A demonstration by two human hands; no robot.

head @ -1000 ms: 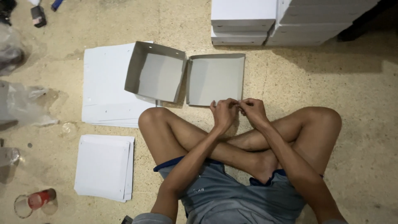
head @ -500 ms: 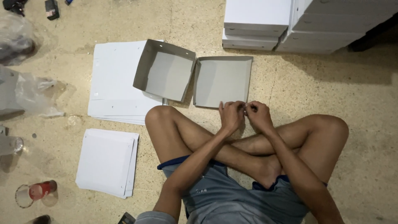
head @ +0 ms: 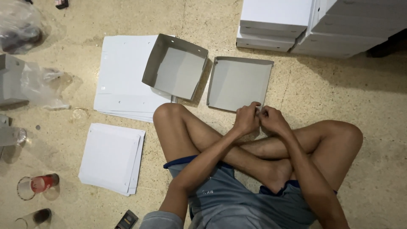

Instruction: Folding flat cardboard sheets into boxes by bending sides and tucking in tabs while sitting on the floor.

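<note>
I sit cross-legged on the floor. My left hand [head: 247,118] and my right hand [head: 273,119] meet at the near right corner of a grey cardboard box half [head: 238,81] that lies open on the floor, and both pinch that corner. A second grey box half [head: 174,66] stands tilted to its left, resting on a pile of flat white sheets [head: 122,72]. My fingers hide the corner itself.
A smaller stack of white cardboard sheets [head: 111,157] lies by my left knee. Stacks of finished white boxes [head: 275,21] stand at the top right. Clear plastic bags [head: 38,82], glass cups [head: 36,185] and a small dark device [head: 126,219] lie at the left.
The view has drifted, so everything sits a little further right and lower in frame. Both hands stay together at the box corner.
</note>
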